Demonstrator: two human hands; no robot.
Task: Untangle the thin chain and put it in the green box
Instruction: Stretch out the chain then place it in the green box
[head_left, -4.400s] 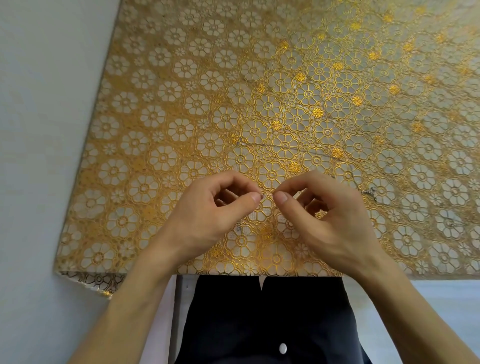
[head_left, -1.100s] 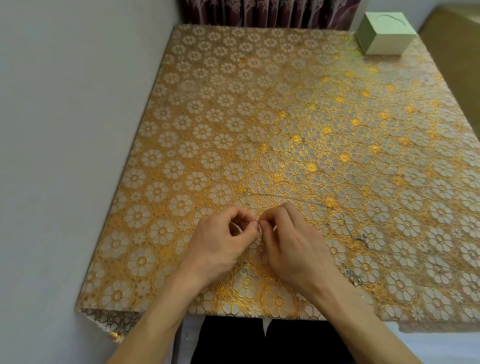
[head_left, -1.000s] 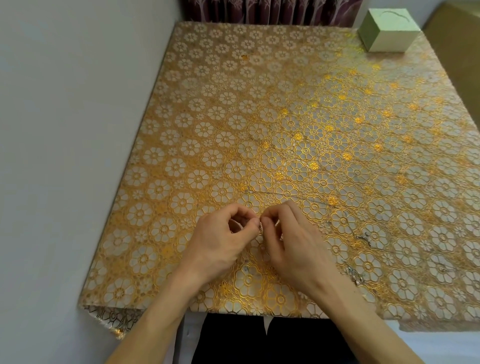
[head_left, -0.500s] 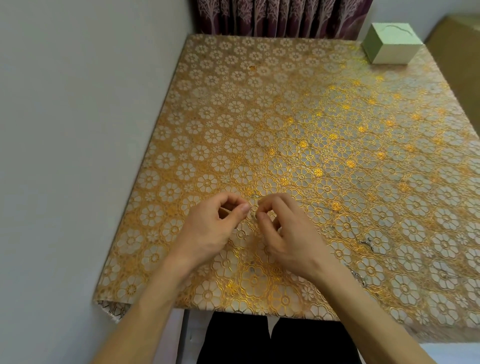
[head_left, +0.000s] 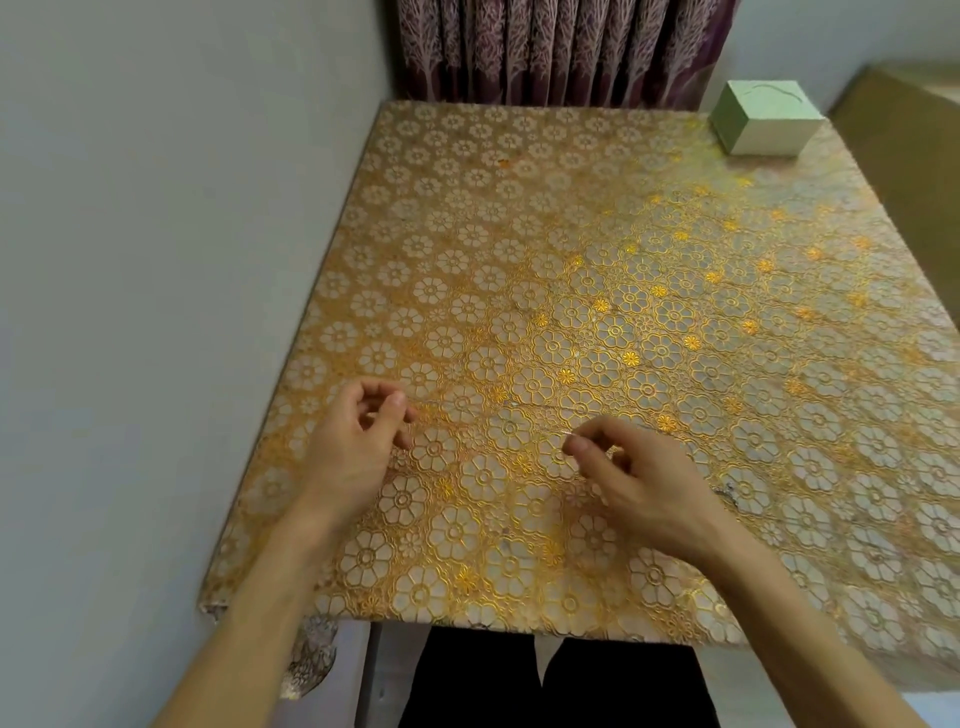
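Since half a second ago the hands have been drawn apart; fingertips then touching are now well separated over the near part of the floral tablecloth (head_left: 519, 234). Left hand (head_left: 358, 447): thumb and forefinger pinched, other fingers curled. Right hand (head_left: 644, 483): same narrow pinch. The thin chain (head_left: 511, 405) is made out only faintly as a fine line strung between the two pinches, just above the cloth; remaining knots cannot be told. Tension is best kept light, and any snag teased loose rather than pulled tight. The green box (head_left: 763, 117) sits closed at the far right corner, well apart, and is yet to be opened.
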